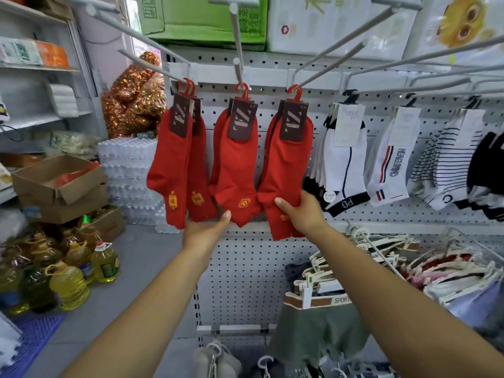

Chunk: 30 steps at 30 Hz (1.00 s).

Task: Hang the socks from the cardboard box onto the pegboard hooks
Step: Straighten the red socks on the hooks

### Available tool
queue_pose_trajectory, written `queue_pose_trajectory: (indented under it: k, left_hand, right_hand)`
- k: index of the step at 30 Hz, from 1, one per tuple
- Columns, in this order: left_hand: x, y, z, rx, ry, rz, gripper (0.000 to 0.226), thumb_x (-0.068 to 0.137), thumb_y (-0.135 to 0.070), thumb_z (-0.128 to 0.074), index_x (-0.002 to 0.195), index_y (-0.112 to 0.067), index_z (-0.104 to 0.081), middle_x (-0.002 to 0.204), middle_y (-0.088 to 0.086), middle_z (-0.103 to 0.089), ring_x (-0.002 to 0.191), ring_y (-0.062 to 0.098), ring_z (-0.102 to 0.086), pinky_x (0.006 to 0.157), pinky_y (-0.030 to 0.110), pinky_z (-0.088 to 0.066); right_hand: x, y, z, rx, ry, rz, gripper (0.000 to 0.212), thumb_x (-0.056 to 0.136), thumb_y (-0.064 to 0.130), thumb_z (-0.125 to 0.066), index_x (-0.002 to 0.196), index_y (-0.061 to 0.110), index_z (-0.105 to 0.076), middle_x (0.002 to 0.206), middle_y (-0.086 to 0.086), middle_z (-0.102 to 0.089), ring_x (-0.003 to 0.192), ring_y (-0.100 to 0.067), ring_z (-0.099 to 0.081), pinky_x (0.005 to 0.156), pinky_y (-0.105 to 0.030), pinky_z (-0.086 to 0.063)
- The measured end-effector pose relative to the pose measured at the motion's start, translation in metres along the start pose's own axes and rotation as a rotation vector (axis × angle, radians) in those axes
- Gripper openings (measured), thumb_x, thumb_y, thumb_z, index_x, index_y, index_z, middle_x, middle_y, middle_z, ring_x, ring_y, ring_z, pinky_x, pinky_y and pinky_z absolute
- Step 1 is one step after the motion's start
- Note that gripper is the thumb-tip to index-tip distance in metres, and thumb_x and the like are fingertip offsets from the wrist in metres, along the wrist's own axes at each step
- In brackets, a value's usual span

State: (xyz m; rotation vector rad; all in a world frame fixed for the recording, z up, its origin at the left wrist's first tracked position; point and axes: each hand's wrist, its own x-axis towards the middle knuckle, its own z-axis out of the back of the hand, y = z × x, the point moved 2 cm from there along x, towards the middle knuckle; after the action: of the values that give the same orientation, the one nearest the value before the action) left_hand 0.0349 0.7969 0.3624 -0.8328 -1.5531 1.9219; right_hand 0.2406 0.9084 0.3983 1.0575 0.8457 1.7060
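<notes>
Three bundles of red cotton ankle socks [234, 159] with brown card headers hang on the white perforated metal pegboard [245, 268], and each red plastic tab is looped over a long grey metal hook [327, 68]. Every bundle's long axis runs twelve to six, header up and toes down.

The right bundle [289, 165] is the one in hand. The right hand [302, 214], its forearm at five o'clock, pinches the toe end with the thumb on the front face and the fingers wrapped behind. The left hand [207, 227], forearm at seven o'clock, meets the foot of the middle bundle [240, 186] with its thumb up beside the fabric. Its fingers are hidden behind the socks, so I cannot tell whether it grips or merely props. The left bundle [169, 165], at nine o'clock of that hand, hangs untouched.

These look hung and are being squared up, I'd say. The next pair would come from the open brown cardboard box [57, 178], well apart at nine o'clock. Something red-orange shows inside it, and the left hand is the nearer one.

Room is tight. White sport socks [343, 165] hang just beside the right bundle at three o'clock. Bare upper prongs [236, 31] jut out at twelve. A rack of clothes on white plastic hangers [319, 274] crowds four o'clock. The open way out looks to be six o'clock, along the bare board.
</notes>
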Motion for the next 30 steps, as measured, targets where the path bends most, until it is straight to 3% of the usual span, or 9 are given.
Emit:
queue_pose_trajectory:
  k: [3,6,8,11,14,19,23,28,30]
  left_hand:
    - [-0.035,0.01,0.027,0.0,0.35,0.233,0.109,0.058,-0.06,-0.087,0.145,-0.009,-0.045,0.134,0.011,-0.062,0.118,0.025,-0.062,0.094,0.04,-0.054]
    - [-0.056,0.015,0.058,0.105,0.592,0.238,0.081,0.052,-0.058,-0.087,0.111,-0.005,-0.07,0.108,0.011,-0.076,0.097,0.021,-0.074,0.081,0.034,-0.058]
    - [-0.062,0.006,0.076,0.096,0.497,0.104,0.057,0.065,-0.053,-0.084,0.096,-0.007,-0.074,0.091,0.007,-0.079,0.079,0.015,-0.075,0.067,0.028,-0.056]
    - [-0.056,-0.023,0.101,0.026,0.108,-0.175,0.036,0.083,-0.039,-0.079,0.087,-0.004,-0.072,0.065,-0.003,-0.073,0.055,0.003,-0.065,0.056,0.022,-0.049]
    - [-0.046,-0.062,0.114,-0.052,-0.119,-0.417,0.029,0.088,-0.036,-0.077,0.091,-0.008,-0.07,0.074,-0.002,-0.071,0.066,0.006,-0.064,0.054,0.014,-0.046]
    - [-0.016,-0.126,0.106,-0.071,-0.111,-0.595,0.043,0.087,-0.048,-0.074,0.118,-0.021,-0.062,0.111,-0.01,-0.065,0.101,0.002,-0.06,0.076,0.015,-0.044]
    - [0.017,-0.157,0.095,-0.06,-0.08,-0.618,0.056,0.089,-0.05,-0.071,0.131,-0.016,-0.054,0.124,-0.004,-0.059,0.113,0.01,-0.056,0.092,0.025,-0.043]
    - [0.041,-0.162,0.093,-0.165,0.101,-0.477,0.057,0.09,-0.05,-0.07,0.131,-0.014,-0.054,0.112,-0.004,-0.064,0.092,0.002,-0.063,0.062,0.014,-0.049]
    - [0.047,-0.156,0.092,-0.172,0.164,-0.451,0.051,0.091,-0.045,-0.072,0.126,-0.011,-0.058,0.11,0.002,-0.07,0.092,0.011,-0.07,0.064,0.019,-0.053]
  right_hand:
    - [-0.003,0.002,0.004,-0.045,0.0,-0.01,0.049,0.089,0.035,-0.075,0.128,0.01,-0.06,0.119,-0.01,-0.071,0.108,-0.028,-0.067,0.094,-0.043,-0.055]
    - [-0.013,0.007,0.007,-0.155,0.037,-0.018,0.065,0.088,0.041,-0.075,0.137,0.008,-0.05,0.127,-0.013,-0.066,0.115,-0.031,-0.063,0.097,-0.042,-0.052]
    - [-0.027,0.01,0.009,-0.234,0.045,-0.023,0.073,0.086,0.044,-0.076,0.14,0.006,-0.044,0.134,-0.014,-0.06,0.123,-0.034,-0.058,0.102,-0.043,-0.049]
    - [-0.058,0.027,0.011,-0.241,-0.082,0.15,0.069,0.086,0.039,-0.077,0.139,0.008,-0.045,0.131,-0.011,-0.058,0.124,-0.03,-0.055,0.105,-0.045,-0.047]
    - [-0.085,0.064,0.006,-0.247,-0.283,0.409,0.059,0.089,0.033,-0.076,0.134,0.004,-0.05,0.128,-0.009,-0.055,0.123,-0.023,-0.05,0.106,-0.038,-0.044]
    - [-0.079,0.14,-0.017,-0.102,-0.135,0.577,0.031,0.091,0.031,-0.074,0.116,0.016,-0.063,0.111,0.006,-0.062,0.1,-0.007,-0.057,0.089,-0.019,-0.046]
    - [-0.048,0.187,-0.04,0.037,0.009,0.538,0.027,0.092,0.027,-0.073,0.114,0.015,-0.064,0.113,0.002,-0.068,0.107,-0.012,-0.064,0.099,-0.03,-0.051]
    - [-0.009,0.211,-0.07,0.09,0.118,0.391,0.056,0.096,0.033,-0.068,0.14,0.006,-0.049,0.143,-0.01,-0.055,0.13,-0.02,-0.055,0.109,-0.035,-0.045]
    - [0.002,0.213,-0.079,0.095,0.106,0.36,0.058,0.096,0.032,-0.067,0.142,0.004,-0.047,0.144,-0.013,-0.054,0.13,-0.023,-0.055,0.109,-0.036,-0.045]
